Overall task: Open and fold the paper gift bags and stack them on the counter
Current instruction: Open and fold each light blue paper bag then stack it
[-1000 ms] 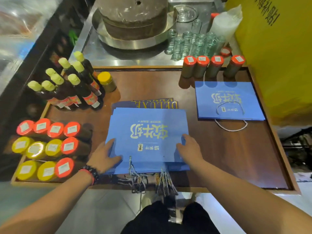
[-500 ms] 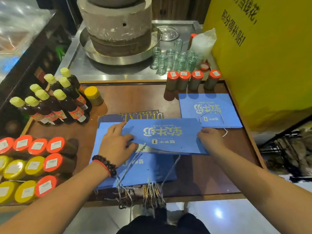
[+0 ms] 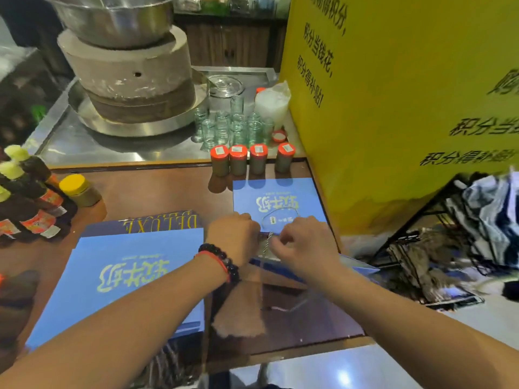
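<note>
A: Now, hand pose?
B: Left hand (image 3: 234, 238) and right hand (image 3: 304, 245) at frame centre, fingers curled, both pinching the blue paper bag (image 3: 354, 266) at its top edge by the twisted cord handle (image 3: 268, 242).
A: Surroundings?
B: Flat bag stack (image 3: 123, 276) lower left; one folded bag (image 3: 266, 200) just beyond the knuckles. Red-capped jars (image 3: 250, 161) behind it, yellow board (image 3: 407, 108) right.
A: Surfaces?
B: Glossy brown wooden counter (image 3: 157, 192); rough stone mill (image 3: 126, 74) upper left.
</note>
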